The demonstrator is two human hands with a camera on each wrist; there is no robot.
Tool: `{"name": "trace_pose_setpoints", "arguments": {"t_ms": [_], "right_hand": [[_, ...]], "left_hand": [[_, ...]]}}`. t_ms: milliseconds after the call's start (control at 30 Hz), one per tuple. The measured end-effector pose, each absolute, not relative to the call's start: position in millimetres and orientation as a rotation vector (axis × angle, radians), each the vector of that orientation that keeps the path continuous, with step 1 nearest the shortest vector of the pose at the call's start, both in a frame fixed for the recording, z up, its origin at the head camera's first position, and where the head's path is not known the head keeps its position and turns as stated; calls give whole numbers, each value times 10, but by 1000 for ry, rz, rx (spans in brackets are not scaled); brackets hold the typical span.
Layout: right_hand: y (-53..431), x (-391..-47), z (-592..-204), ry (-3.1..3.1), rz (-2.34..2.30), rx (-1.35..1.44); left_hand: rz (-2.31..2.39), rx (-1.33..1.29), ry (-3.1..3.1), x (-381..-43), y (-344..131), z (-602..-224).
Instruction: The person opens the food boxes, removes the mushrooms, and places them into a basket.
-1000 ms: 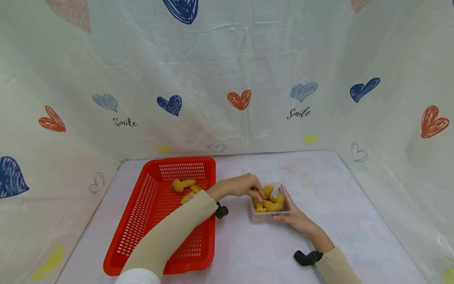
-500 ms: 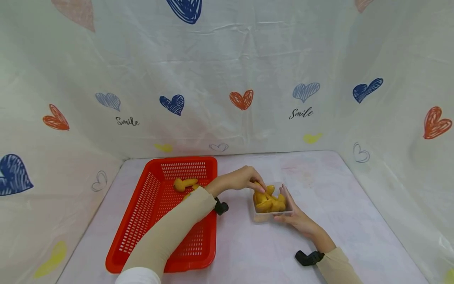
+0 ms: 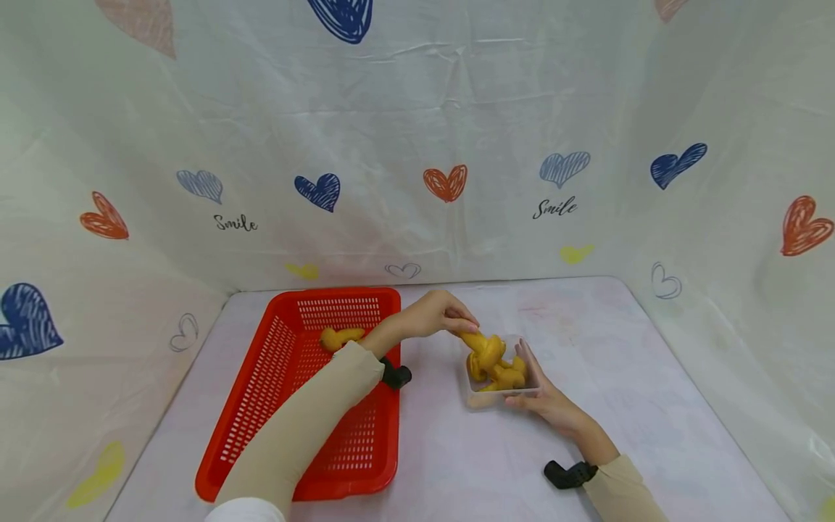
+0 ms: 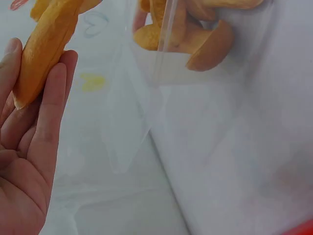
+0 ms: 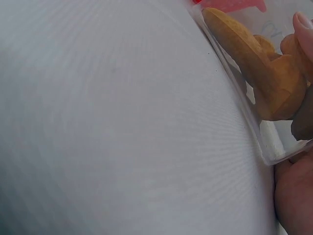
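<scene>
Left grip [image 3: 433,313] pinching mushroom [image 4: 46,49] by stem; right grip [image 3: 551,403] holding box [image 3: 481,400]. I'm fearing mushroom tumbling out, crowded pile [image 3: 510,377] offering poor seat.

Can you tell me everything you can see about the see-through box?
The box is clear and looks like thin plastic, with straight walls, a rim and an open top, no lid on. It sits open side up on the table, to the right of the red basket. Yellow mushrooms lie piled inside. The right hand holds its right side. The left hand holds another mushroom above it; whether that touches the box is unclear.
</scene>
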State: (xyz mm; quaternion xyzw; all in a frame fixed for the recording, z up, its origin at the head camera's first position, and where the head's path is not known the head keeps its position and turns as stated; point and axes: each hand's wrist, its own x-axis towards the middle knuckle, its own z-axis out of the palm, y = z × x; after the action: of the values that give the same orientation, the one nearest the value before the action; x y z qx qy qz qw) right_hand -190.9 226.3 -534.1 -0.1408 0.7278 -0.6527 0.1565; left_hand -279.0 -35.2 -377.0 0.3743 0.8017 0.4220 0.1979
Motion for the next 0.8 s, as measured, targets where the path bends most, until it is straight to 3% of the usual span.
{"name": "trace_pose_setpoints", "arguments": {"t_ms": [167,800], "right_hand": [[2260,-1914,-5353,2097,-1862,-416],[2244,-1912,-5347,2020,-1904,-437]], "left_hand": [[1287,952,2241,-2747,-524,-3603],[1405,711,2410,-2864,-1529,-3533]]}}
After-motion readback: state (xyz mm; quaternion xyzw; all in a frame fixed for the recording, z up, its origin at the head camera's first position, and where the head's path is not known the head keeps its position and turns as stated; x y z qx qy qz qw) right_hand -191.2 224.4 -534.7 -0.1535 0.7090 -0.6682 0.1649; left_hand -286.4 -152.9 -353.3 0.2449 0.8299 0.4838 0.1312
